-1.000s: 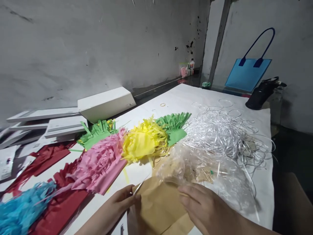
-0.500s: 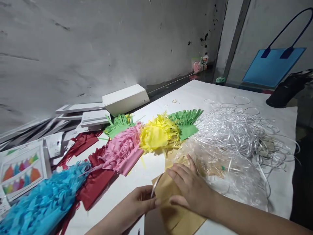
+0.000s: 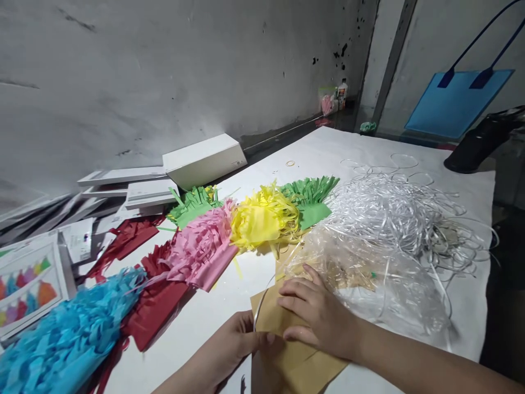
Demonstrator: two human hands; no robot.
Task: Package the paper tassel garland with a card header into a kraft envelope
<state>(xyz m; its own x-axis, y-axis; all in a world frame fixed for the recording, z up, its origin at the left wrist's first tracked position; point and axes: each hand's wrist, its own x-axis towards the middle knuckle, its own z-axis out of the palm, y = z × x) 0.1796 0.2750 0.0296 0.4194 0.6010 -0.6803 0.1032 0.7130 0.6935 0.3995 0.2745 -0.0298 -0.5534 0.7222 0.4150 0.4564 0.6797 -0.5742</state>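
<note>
My left hand grips the left edge of a sheet of brown kraft paper, with the thumb on top and the fingers partly hidden. A thin white ribbon loops up beside those fingers, over the paper's edge. On the same paper lies my right hand, palm down with its fingers apart. Just beyond it, a crumpled clear plastic bag touches a large tangle of white ribbon.
Fringed tissue-paper bundles in blue, dark red, pink, yellow and green run across the white table covering. White boxes stand by the wall. A blue bag is at the back right.
My left thumb has come to rest further onto the brown paper. The right hand keeps almost the same place, its fingers still spread. The view has shifted slightly.
</note>
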